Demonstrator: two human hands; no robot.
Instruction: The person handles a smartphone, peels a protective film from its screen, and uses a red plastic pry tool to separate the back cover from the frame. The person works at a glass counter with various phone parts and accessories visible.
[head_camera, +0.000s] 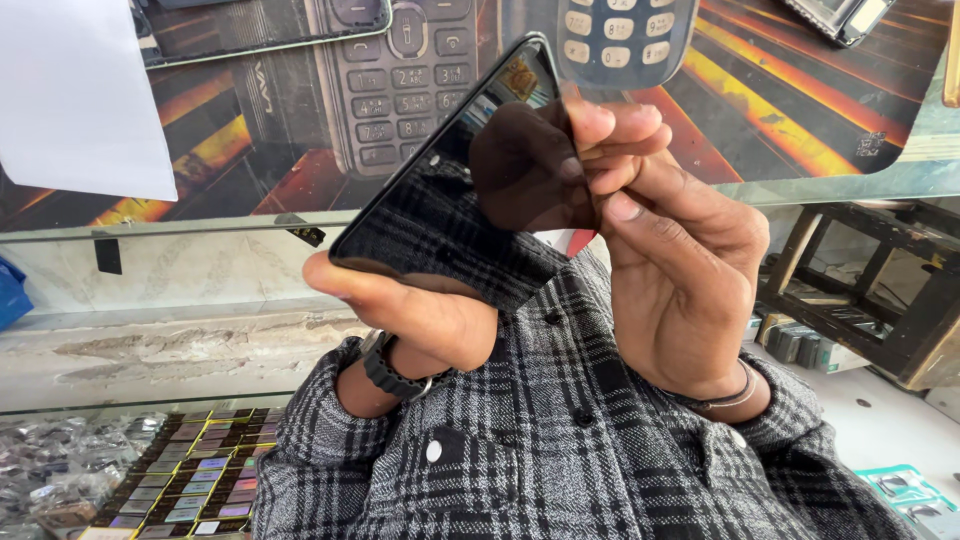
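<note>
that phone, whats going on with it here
A person in a grey plaid shirt holds a black smartphone up with both hands. The left hand supports its lower edge from beneath. The right hand pinches the edge near its top corner with its fingers. The dark screen is off and mirrors the hand and shirt.

phone (440, 210): glossy black glass | shirt (560, 430): woven checked cloth | counter (850, 180): smooth glass

Both hands raised: left (420, 310) cupped, right (670, 240) pinching.
</note>
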